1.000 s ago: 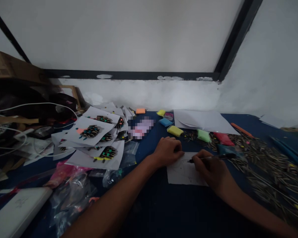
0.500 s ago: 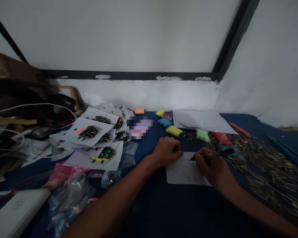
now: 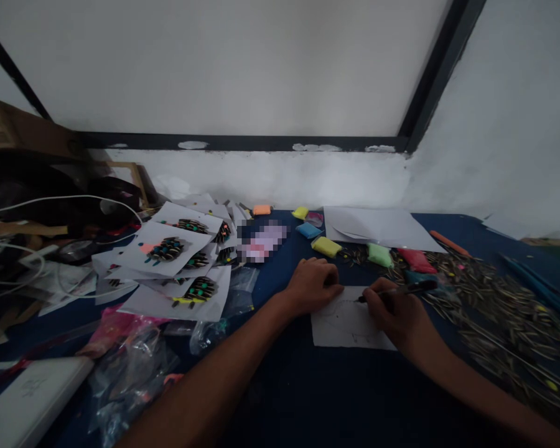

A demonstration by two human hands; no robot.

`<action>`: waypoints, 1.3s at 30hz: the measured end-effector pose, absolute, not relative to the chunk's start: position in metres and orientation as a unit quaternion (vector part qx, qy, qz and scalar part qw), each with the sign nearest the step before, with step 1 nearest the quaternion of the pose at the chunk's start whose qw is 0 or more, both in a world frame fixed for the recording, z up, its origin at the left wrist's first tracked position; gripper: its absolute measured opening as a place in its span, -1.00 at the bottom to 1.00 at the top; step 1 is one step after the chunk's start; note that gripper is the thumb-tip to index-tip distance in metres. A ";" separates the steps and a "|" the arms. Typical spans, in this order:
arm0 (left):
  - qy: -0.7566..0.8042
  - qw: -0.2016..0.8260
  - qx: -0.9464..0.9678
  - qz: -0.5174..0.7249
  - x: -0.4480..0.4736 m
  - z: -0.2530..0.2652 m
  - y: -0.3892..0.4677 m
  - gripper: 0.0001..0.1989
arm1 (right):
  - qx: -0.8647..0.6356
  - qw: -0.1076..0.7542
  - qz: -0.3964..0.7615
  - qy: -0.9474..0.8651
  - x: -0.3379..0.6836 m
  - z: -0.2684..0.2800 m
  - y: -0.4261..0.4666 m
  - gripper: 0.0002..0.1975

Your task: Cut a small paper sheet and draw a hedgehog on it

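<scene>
I pinched a pen (image 3: 416,287) with my right hand (image 3: 396,316) over the paper (image 3: 340,330) on the desk (image 3: 317,398). The pen seemed light and stiff, best held near its tip. My left hand (image 3: 312,286) curled at the paper's edge, its grip unclear.

No lettering, brand or number legible. White slab-like object (image 3: 37,398), lower left: small dark mark on its upper face, too blurred to tell whether text or logo. Cardboard box (image 3: 32,130), far left: faint dark printed patches, unreadable. Small paper sheet (image 3: 340,333): thin dark lines, no letters made out. Pale pinkish item (image 3: 264,242), mid-surface: pixelated, any print obscured.
</scene>
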State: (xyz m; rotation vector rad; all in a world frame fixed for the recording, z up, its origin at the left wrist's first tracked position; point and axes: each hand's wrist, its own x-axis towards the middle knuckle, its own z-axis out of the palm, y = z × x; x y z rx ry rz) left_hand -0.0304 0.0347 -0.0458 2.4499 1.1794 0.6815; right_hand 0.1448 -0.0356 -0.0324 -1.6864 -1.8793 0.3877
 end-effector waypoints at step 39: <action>0.417 0.175 0.863 0.226 -0.031 -0.042 0.033 -0.87 | -0.622 0.321 0.198 -0.686 0.153 -0.031 -0.041 -0.62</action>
